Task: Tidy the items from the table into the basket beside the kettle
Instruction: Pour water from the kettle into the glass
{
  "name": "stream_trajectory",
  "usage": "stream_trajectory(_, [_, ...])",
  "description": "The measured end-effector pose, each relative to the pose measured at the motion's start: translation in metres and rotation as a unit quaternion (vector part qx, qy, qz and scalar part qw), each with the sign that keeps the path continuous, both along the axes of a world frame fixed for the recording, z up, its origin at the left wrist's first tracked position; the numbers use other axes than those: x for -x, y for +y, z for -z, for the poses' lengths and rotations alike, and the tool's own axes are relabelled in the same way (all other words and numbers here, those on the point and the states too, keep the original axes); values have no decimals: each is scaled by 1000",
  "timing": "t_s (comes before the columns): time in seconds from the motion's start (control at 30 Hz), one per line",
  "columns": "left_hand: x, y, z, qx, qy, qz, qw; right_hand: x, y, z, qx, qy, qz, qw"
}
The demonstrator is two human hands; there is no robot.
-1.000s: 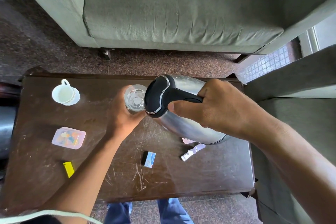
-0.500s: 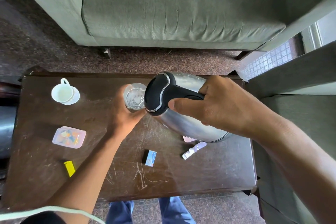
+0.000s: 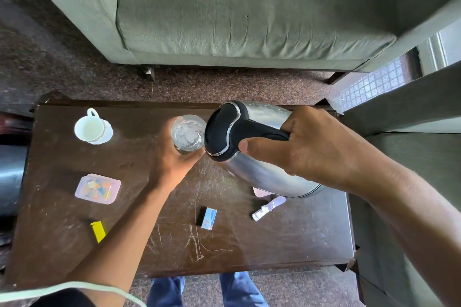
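Observation:
My right hand (image 3: 311,147) grips the black handle of a steel kettle (image 3: 259,169), tilted left above the dark wooden table (image 3: 287,239). Its spout is at the rim of a clear glass (image 3: 187,133) that holds water, and my left hand (image 3: 172,159) is wrapped around that glass. On the table lie a pink lidded box (image 3: 97,189), a yellow lighter (image 3: 98,231), a small blue-and-white box (image 3: 209,217) and a white crumpled wrapper (image 3: 268,209). A pink item (image 3: 258,192) peeks out from under the kettle. No basket shows in this view.
A white cup on a saucer (image 3: 92,127) stands at the table's far left. A green sofa (image 3: 237,12) faces the far edge, and another green seat (image 3: 411,169) borders the table's right side. A dark metal object (image 3: 11,177) sits off the left edge.
The kettle and the glass stay together in nearly the same spot, and both hands keep their grip. The items on the table have not moved.

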State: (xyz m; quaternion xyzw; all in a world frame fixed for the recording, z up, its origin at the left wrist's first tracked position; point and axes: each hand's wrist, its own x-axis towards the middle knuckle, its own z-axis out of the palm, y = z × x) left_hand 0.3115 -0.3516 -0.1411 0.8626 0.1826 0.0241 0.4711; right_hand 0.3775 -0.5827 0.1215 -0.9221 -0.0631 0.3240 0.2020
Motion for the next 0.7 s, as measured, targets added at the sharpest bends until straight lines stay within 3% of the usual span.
stream_trajectory(0.7, [-1,-4,-11,20,4,-7,1000,3,3,6,1,-1,9,1000])
